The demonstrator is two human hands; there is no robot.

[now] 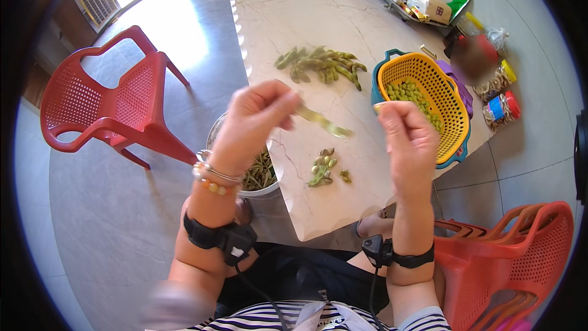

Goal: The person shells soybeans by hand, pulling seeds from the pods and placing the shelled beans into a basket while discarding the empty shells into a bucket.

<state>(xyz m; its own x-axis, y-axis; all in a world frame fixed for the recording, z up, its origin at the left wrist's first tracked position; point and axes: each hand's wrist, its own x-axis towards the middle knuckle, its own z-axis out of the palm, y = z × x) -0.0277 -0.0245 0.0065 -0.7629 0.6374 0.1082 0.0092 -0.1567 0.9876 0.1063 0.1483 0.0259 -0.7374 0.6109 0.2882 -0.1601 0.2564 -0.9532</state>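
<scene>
My left hand (257,117) pinches one end of a flattened green bean pod (324,122), which hangs out to the right over the table and is motion-blurred. Between the thumb and forefinger of my right hand (406,142) is a small yellowish bit (378,108), too small to name surely. That hand is in front of a yellow perforated basket (452,124) nested in a teal one (376,85); shelled green beans (406,92) lie inside. Farther up the table sits a heap of unshelled pods (321,62). Nearer me lie loose beans with pods (323,165) and small scraps (345,175).
Below my left wrist, a white bucket (265,192) holds pod shells (259,172) beside the table edge (294,216). A red plastic chair (138,87) stands left, stacked chairs (487,257) right. Beyond the basket are a purple cloth (464,96), jars (500,109) and a loaded tray (390,2).
</scene>
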